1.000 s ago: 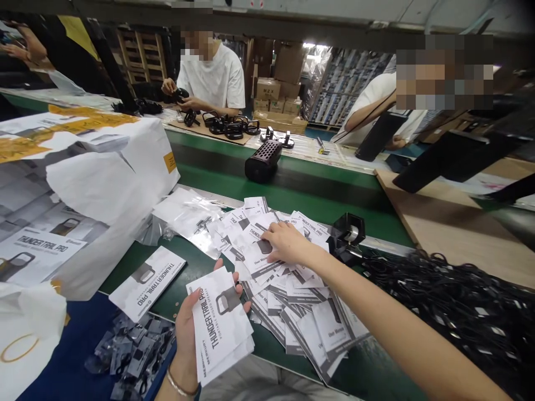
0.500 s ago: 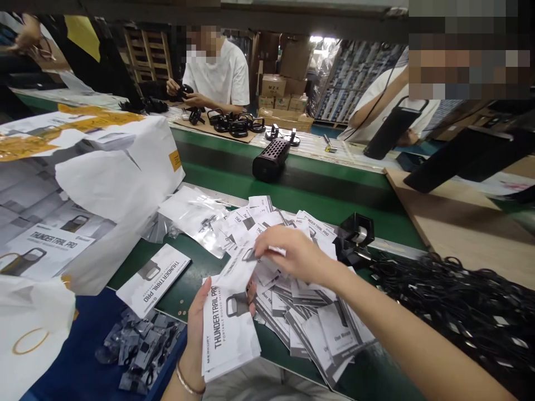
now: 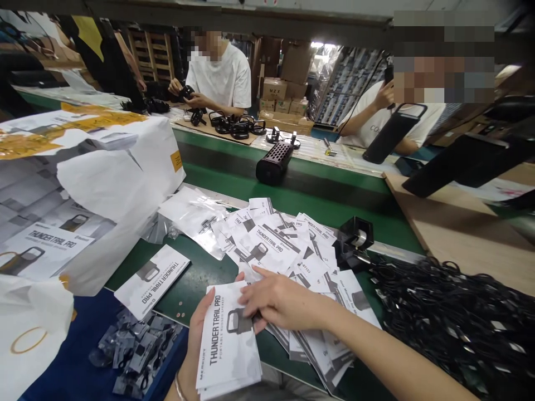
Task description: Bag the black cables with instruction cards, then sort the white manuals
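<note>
My left hand (image 3: 195,340) is wrapped round a stack of white user manuals (image 3: 228,356), the top one printed "THUNDERTRAIL PRO". Over the upper right of that stack lies my right hand (image 3: 278,298), its fingers stretched out and slightly blurred, touching the top manual. Behind and right of my hands is a loose pile of manuals (image 3: 273,245), some showing the cover and some the grey-edged side. To the left, a separate manual (image 3: 152,278) rests on the green work surface (image 3: 184,273).
A torn white package of manuals (image 3: 125,184) stands at left, above a blue bin (image 3: 83,356) holding small bagged parts (image 3: 140,351). Black cables (image 3: 451,328) and a black tape dispenser (image 3: 355,239) are at right. A perforated black speaker body (image 3: 275,161) sits on the green belt; co-workers are beyond.
My right hand has come down from the loose pile onto the held stack. The manual it was pulling at now lies flat. A co-worker at right has raised a hand.
</note>
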### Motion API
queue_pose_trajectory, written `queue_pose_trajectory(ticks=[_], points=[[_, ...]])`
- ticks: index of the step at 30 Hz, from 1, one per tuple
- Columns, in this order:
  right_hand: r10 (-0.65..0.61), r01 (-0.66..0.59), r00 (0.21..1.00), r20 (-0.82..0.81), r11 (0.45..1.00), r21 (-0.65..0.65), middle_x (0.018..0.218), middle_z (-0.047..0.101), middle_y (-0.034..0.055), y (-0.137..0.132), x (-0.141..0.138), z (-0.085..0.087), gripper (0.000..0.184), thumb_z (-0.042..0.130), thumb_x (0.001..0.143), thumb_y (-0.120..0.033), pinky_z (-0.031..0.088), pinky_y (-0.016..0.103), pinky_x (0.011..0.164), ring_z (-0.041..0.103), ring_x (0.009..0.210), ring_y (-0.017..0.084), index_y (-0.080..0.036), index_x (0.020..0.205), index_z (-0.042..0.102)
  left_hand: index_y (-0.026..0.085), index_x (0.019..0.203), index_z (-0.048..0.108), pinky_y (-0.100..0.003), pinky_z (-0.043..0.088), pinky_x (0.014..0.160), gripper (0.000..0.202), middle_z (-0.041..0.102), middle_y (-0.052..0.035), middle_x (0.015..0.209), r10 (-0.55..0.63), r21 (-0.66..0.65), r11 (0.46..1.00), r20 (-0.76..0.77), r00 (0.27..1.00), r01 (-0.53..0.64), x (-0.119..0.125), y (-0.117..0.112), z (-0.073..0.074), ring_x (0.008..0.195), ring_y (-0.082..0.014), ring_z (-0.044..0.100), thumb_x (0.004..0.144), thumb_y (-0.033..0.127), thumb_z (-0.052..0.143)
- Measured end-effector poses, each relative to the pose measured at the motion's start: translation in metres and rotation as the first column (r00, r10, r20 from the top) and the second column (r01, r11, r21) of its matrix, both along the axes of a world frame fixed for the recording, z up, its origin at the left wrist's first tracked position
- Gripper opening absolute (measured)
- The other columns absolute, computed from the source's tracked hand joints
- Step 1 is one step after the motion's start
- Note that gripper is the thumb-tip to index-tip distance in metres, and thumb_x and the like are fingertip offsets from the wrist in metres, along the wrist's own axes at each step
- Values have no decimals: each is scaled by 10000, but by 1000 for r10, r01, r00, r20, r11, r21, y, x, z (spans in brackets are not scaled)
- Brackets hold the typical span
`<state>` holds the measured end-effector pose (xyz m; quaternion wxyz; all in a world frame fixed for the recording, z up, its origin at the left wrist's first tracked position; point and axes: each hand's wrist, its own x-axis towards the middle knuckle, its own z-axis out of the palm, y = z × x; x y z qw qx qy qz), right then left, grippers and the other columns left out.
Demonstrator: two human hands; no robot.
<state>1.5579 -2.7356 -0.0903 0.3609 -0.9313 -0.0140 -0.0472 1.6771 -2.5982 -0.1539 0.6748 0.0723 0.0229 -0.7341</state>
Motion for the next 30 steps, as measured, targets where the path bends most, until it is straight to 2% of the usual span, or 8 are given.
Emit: queue_pose_trajectory(ticks=[2, 4, 6, 12, 17, 20, 25, 30], points=[[-226, 219, 971, -82, 971, -94, 1065, 659, 7, -16, 7, 7, 307, 388, 856, -80, 359, 334, 999, 578, 1013, 122, -208, 999, 628, 206, 1222, 541, -456, 400, 922, 433, 620, -115, 1166, -7, 34, 999, -10, 1000, 8, 0, 9, -2, 995, -225, 606, 891, 391, 330], [-471, 421, 870, -147, 864, -278, 1116, 623, 62, -34, 16, 11, 277, 419, 875, -189, 429, 314, 898, 556, 1034, 165, -171, 1099, 580, 250, 1236, 527, -480, 392, 918, 417, 600, -117, 1202, -16, 29, 999, -7, 1000, 16, -3, 20, -5, 1001, -226, 602, 874, 391, 377], [-594, 473, 783, -184, 762, -442, 1134, 592, 148, -44, 27, 9, 418, 530, 825, -330, 429, 373, 875, 526, 1066, 255, -98, 1173, 528, 282, 1226, 535, -531, 348, 941, 397, 599, -115, 1209, -13, 10, 1000, 4, 1000, 13, -9, 31, -8, 1036, -246, 587, 862, 381, 414], [-615, 378, 744, -261, 709, -595, 1207, 507, 277, -20, 44, -10, 664, 534, 738, -174, 346, 508, 910, 471, 1111, 372, 17, 1335, 315, 271, 1250, 514, -557, 324, 943, 417, 573, -115, 1244, -32, 64, 997, -56, 998, 35, -35, 51, -16, 1101, -282, 545, 862, 388, 417], [-636, 357, 683, -358, 719, -596, 877, 670, 173, -37, 43, 6, 272, 415, 796, -104, 444, 298, 657, 633, 781, 253, -61, 960, 628, 266, 1244, 516, -530, 376, 897, 436, 598, -123, 1204, -56, 78, 995, -96, 994, 63, -28, 43, -10, 1014, -261, 591, 863, 433, 387], [-670, 399, 662, -337, 695, -598, 813, 678, 121, -60, 36, 25, 325, 316, 873, -130, 411, 250, 578, 633, 723, 207, -121, 828, 638, 251, 1295, 449, -513, 381, 905, 458, 597, -124, 1198, -58, 83, 994, -90, 994, 66, -13, 32, -7, 992, -244, 599, 868, 401, 383], [-732, 459, 636, -244, 613, -643, 854, 668, 150, -64, 29, 27, 306, 307, 884, -112, 413, 288, 624, 627, 787, 251, -90, 1020, 580, 220, 1286, 456, -521, 361, 937, 446, 591, -131, 1202, -65, 31, 997, -54, 996, 67, 0, 14, -4, 991, -236, 594, 862, 353, 412], [-702, 469, 678, -218, 641, -607, 918, 660, 133, -41, 28, 18, 294, 371, 875, -109, 443, 296, 694, 618, 827, 230, -105, 1082, 579, 217, 1206, 545, -504, 352, 958, 391, 606, -127, 1189, -29, 71, 997, -40, 999, 32, -1, 6, 0, 979, -219, 611, 885, 367, 378]])
